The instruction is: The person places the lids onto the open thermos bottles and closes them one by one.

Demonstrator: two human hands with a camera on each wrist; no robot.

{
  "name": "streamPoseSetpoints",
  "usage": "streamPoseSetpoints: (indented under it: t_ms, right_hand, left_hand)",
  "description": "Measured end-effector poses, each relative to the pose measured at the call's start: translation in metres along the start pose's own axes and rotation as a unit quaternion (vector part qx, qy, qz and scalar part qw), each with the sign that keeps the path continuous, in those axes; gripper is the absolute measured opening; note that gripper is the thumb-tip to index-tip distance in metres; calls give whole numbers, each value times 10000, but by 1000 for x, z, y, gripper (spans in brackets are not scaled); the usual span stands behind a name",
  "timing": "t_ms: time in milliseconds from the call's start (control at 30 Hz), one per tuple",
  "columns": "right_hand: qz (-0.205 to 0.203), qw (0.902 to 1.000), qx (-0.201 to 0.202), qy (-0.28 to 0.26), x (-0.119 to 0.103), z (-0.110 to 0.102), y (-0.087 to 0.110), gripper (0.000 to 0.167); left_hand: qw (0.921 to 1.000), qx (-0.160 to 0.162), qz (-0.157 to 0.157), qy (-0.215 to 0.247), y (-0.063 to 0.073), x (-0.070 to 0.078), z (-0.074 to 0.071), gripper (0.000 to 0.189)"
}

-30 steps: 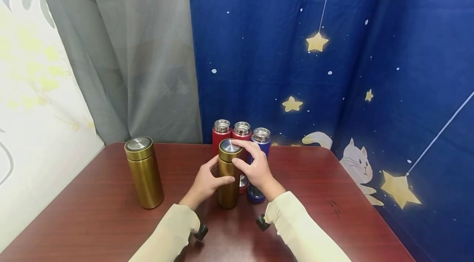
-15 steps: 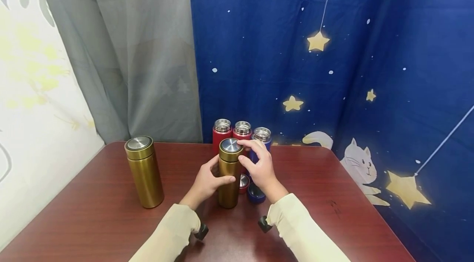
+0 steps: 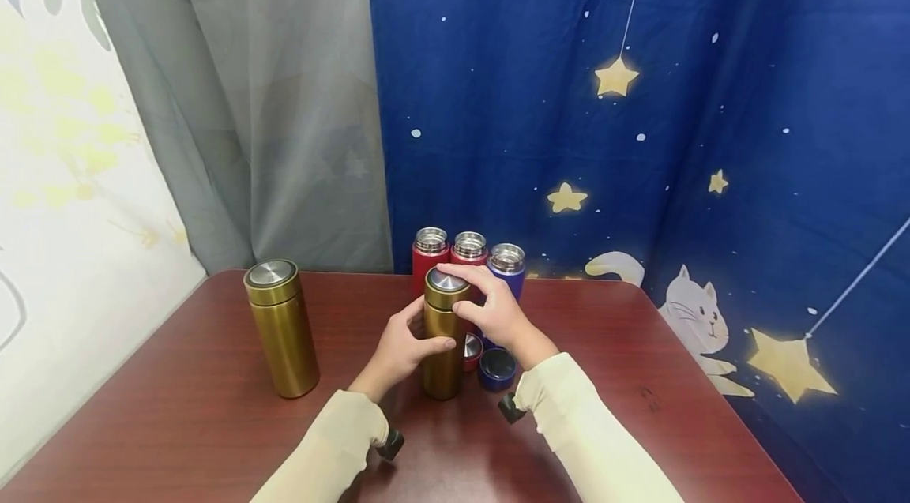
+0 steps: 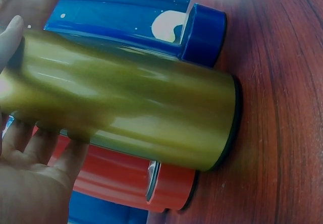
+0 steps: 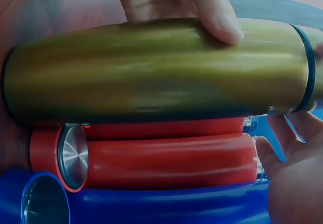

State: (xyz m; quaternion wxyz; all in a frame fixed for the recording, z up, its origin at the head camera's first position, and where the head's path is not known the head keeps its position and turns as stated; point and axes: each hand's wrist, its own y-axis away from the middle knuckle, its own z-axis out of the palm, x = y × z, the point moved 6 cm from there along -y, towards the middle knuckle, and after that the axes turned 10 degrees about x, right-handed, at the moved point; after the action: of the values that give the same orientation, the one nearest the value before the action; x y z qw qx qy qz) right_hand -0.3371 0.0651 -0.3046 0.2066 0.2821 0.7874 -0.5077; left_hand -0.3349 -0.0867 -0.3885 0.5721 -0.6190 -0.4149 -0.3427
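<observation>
A gold thermos (image 3: 442, 369) stands upright on the table in the head view, its lid (image 3: 439, 299) on top with a silver disc. My left hand (image 3: 400, 345) grips the body, thumb across the front and fingers behind. My right hand (image 3: 494, 313) holds the lid from the right, index finger over the top and thumb at the lower edge. In the left wrist view the gold body (image 4: 136, 98) fills the middle. The right wrist view shows the left thumb (image 5: 222, 24) on the body and a dark seam ring (image 5: 306, 67) below the lid.
Two red bottles (image 3: 430, 257) and a blue bottle (image 3: 508, 275) stand lidless behind the thermos. A red lid (image 3: 472, 349) and a blue lid (image 3: 497, 369) lie before them. Another gold thermos (image 3: 286, 341), lidded, stands at left on the table (image 3: 178, 400).
My right fingers slid back toward the lid's right edge, then came over its top again. The left hand keeps its grip on the gold thermos, which stays in place.
</observation>
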Motion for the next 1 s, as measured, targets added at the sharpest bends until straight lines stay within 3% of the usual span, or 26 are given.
streamPoseSetpoints:
  t_ms: [233, 500, 833, 1000]
  right_hand:
    - [-48, 9976, 286, 635, 0, -3, 1, 50]
    - [-301, 9890, 897, 1137, -4, -2, 4, 53]
    - [-962, 9635, 1571, 1944, -13, 2, 6, 55]
    - [-1182, 9489, 1648, 2418, -16, 4, 5, 57]
  left_hand:
    - [9999, 9, 125, 0, 1, 1, -1, 77]
    - [9999, 4, 66, 108, 1, 2, 0, 77]
    - [10000, -28, 68, -6, 0, 1, 0, 77]
    - [10000, -55, 7, 28, 1, 4, -1, 75]
